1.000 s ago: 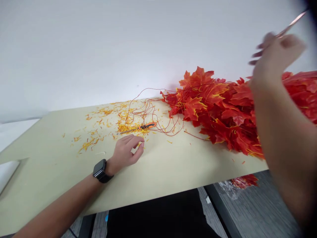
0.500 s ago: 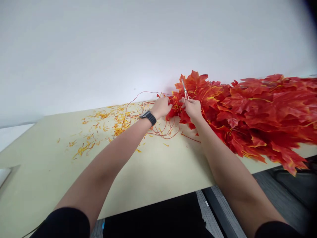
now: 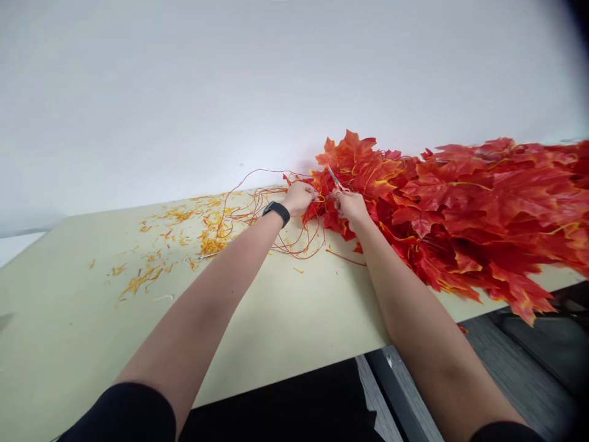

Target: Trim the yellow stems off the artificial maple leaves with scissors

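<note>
Red and orange artificial maple leaves [image 3: 460, 202] lie heaped on the right part of the table. At the heap's left end, my left hand [image 3: 300, 197] pinches a thin yellow-orange strand among the leaves. Close beside it, my right hand [image 3: 350, 205] is closed around a small pair of scissors [image 3: 337, 181], whose blades point up and to the left. The right fingertips are near the same strand; whether they grip it too is hard to see. Loops of thin red cord [image 3: 294, 252] spread on the table below and left of my left hand.
Many yellow and orange scraps [image 3: 142, 279] are scattered over the left half of the pale table [image 3: 276, 331]. Behind it rises a white wall [image 3: 184, 92]. The table's front edge runs close to my body, with a dark seat at the lower right.
The scissors have tilted further left and dropped lower in my right hand. My left hand has turned slightly, its fingertips now at the strand. The whole view has shifted a little.
</note>
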The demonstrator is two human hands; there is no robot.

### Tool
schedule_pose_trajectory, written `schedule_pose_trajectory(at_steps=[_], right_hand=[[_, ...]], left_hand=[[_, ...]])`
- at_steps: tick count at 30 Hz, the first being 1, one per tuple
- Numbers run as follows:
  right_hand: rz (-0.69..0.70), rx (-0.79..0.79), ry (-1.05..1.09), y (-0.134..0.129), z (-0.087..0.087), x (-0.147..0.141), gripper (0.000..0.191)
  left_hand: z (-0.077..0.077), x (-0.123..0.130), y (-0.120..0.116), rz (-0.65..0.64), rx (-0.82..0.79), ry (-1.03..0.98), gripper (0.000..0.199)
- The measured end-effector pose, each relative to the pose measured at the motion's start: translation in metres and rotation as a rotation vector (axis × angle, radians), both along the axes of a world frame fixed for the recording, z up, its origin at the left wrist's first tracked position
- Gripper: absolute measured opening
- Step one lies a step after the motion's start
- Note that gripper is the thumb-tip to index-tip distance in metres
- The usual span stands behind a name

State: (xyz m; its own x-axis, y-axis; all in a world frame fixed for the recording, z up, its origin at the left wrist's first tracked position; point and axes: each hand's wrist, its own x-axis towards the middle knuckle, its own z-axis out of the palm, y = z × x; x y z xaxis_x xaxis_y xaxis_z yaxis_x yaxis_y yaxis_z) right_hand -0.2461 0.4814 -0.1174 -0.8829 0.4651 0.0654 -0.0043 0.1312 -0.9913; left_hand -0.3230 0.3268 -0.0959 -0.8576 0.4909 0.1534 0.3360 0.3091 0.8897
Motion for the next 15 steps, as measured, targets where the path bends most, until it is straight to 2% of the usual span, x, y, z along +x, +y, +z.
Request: schedule_pose_trajectory(at_steps=[6, 11, 15], right_hand=[[0.037, -0.148, 0.003, -0.009, 0.000, 0.004, 0.023], [0.090, -0.189, 0.013, -0.012, -0.002, 0.005, 0.029], [0.109, -0.197, 0.018, -0.015, -0.005, 0.004, 0.022]], left_hand=[[0.004, 0.004, -0.006, -0.030, 0.096, -0.116, 0.023], [0.006, 0.004, -0.011, -0.030, 0.120, -0.142, 0.013], [0.007, 0.004, -0.013, -0.042, 0.109, -0.107, 0.012]])
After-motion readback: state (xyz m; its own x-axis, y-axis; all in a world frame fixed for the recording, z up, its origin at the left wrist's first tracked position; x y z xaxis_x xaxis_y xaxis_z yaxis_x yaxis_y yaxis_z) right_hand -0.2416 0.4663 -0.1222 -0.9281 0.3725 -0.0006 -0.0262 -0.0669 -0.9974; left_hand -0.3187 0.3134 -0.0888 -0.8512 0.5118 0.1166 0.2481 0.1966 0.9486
